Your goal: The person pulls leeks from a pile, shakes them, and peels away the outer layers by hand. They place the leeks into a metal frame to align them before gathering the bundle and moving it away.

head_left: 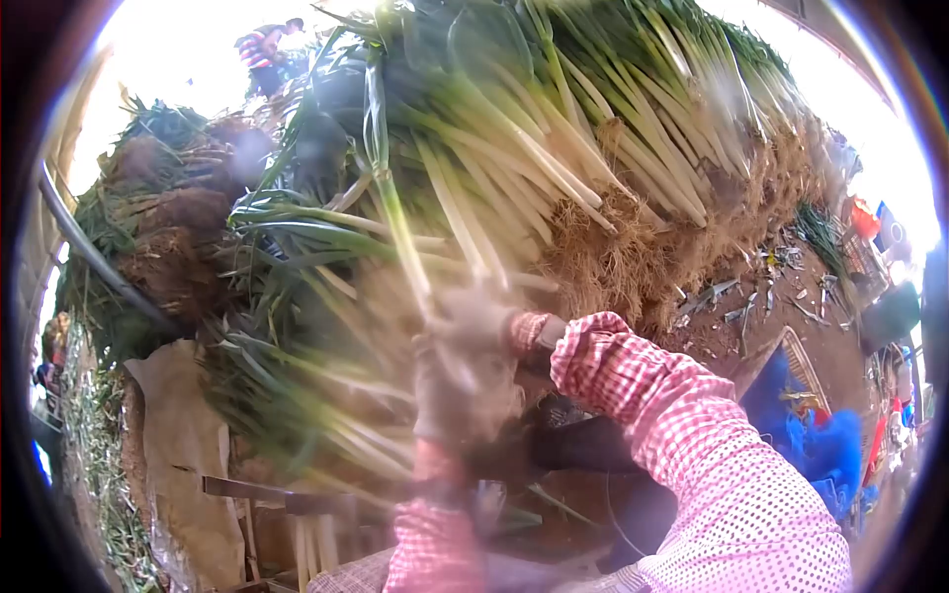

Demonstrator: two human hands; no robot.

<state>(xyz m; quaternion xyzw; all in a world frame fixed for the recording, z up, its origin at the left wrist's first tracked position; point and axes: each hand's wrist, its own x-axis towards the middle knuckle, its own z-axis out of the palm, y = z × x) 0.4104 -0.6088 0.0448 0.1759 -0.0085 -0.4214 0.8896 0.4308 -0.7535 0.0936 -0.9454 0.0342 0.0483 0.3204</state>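
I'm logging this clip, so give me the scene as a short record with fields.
left hand: blurred, close below the right; grip unclear
right hand: blurred, at the lower ends of pale leek stems
main pile: leeks, roots toward the person
left side: another heap
lower right: blue material
background: another person, upper left

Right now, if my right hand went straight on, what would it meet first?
Your right hand would probably meet the pale stalks up and to its left in view; blur leaves depth unclear, so they may already touch.
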